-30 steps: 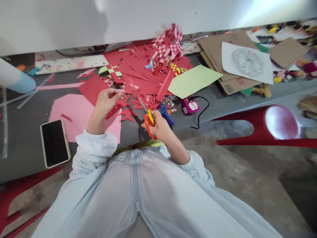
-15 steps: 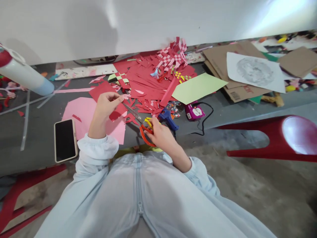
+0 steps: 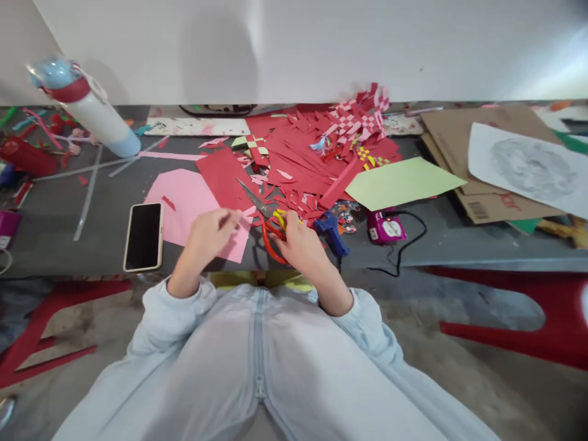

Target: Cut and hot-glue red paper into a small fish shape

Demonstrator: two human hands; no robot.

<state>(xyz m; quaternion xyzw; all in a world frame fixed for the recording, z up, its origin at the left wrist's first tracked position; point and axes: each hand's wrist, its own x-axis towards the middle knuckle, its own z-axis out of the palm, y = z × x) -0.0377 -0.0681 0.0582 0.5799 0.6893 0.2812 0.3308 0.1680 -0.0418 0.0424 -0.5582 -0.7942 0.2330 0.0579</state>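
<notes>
My right hand is closed round the orange and yellow handles of the scissors. Their metal blades point up and left over the red paper, and they look closed. My left hand is above the pink sheet, its fingers pinched together and slightly blurred. A small cut piece of pink paper shows at its fingertips and seems to be held there. Beyond the blades lie a red sheet and a heap of red paper strips with many small scraps.
A phone and a bottle are on the left. To the right lie a blue glue gun, a purple box, a pale green sheet and cardboard under a printed drawing. Red stools flank the table.
My left hand has drawn back from the scissor tips, down toward my body and nearer the handles. The right hand keeps its hold on the scissors. The view has shifted left.
</notes>
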